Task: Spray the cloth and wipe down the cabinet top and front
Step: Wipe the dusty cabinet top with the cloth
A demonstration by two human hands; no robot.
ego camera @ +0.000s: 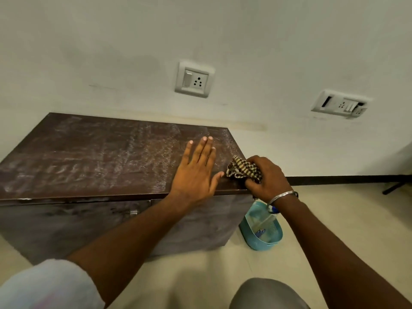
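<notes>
A low dark brown cabinet stands against the wall, its top streaked with pale smears and its front dull and blotchy. My left hand lies flat on the top near the right front corner, fingers straight. My right hand grips a bunched checked cloth at the cabinet's right front corner. A metal bangle sits on the right wrist. A spray bottle stands in a blue basket, mostly hidden behind my right wrist.
The blue plastic basket sits on the tiled floor by the cabinet's right side. Two socket plates are on the wall above. A dark furniture leg shows at the far right. My knee is at the bottom.
</notes>
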